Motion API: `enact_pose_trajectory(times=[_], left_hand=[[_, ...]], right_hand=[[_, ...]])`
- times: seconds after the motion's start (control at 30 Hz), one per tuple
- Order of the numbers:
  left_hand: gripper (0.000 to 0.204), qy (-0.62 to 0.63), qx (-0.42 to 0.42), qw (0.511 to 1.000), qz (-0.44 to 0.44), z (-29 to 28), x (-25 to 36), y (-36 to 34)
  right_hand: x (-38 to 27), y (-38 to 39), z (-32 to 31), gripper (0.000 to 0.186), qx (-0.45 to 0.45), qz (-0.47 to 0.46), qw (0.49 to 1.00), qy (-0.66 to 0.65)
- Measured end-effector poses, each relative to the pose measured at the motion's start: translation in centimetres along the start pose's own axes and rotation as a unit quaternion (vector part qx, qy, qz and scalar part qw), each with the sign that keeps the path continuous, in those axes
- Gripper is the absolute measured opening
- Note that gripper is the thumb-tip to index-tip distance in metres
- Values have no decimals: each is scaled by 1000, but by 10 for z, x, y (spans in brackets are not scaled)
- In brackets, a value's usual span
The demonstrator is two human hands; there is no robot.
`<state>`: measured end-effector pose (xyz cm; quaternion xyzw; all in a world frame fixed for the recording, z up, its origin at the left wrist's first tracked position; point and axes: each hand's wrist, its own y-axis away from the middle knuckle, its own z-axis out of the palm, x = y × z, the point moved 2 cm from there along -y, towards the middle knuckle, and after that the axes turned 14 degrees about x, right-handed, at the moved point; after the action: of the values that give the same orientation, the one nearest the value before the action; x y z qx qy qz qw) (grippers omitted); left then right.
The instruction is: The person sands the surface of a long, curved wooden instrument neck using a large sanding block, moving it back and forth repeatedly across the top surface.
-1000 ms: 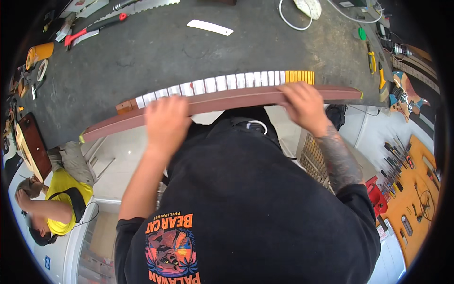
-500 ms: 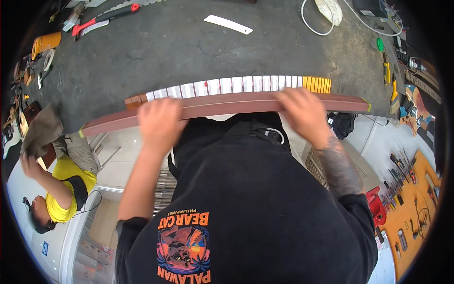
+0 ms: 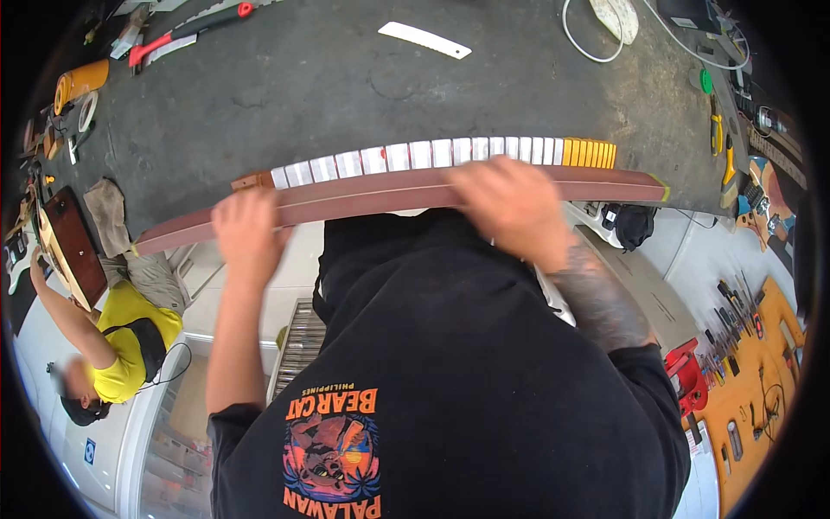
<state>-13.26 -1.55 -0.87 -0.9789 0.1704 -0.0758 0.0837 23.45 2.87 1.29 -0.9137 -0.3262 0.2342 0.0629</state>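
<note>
A long reddish-brown bar (image 3: 363,194) with greenish ends stretches left to right along the bench's near edge. My left hand (image 3: 246,229) is closed over its left part, fingers curled over the far side. Nearer the middle, my right hand (image 3: 510,208) grips the same bar; motion blurs both hands somewhat. Just beyond the bar lies what looks like a guitar fretboard (image 3: 419,155), covered in white segments that narrow rightward and turn yellow at its right end. Brown wood shows at its left end. The bar and my right hand hide part of its near side.
On the dark bench (image 3: 328,95) lie a white blade (image 3: 424,40), a red-handled saw (image 3: 186,35), a yellow tape roll (image 3: 82,84) and yellow-handled pliers (image 3: 716,130). A co-worker in yellow (image 3: 130,333) is at the left. Tools hang on an orange pegboard (image 3: 752,415) at right.
Both my hands have moved left, and the bar's ends sit slightly farther left. The co-worker's arm has shifted, and a grey-brown cloth they held now lies at the bench's left edge.
</note>
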Motion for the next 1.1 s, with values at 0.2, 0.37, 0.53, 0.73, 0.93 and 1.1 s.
enact_pose_trajectory(times=[0.2, 0.37, 0.53, 0.73, 0.93, 1.1], left_hand=[[51, 59, 26, 997, 31, 25, 112, -67], [56, 23, -3, 999, -29, -3, -17, -24], [57, 10, -17, 1000, -18, -4, -3, -35], [59, 95, -4, 995, -5, 22, 115, -93], [63, 8, -16, 999, -32, -5, -35, -26], [52, 9, -19, 1000, -9, 6, 19, -51]], right_hand=[[87, 39, -67, 54, -1, 4, 1000, 3], [1, -23, 15, 30, 43, -16, 999, -5], [14, -26, 1, 41, 19, -9, 1000, -7], [108, 21, -69, 45, -10, 2, 1000, 1], [-3, -44, 19, 29, 20, -2, 999, -28], [36, -20, -17, 35, -9, 35, 999, -21]])
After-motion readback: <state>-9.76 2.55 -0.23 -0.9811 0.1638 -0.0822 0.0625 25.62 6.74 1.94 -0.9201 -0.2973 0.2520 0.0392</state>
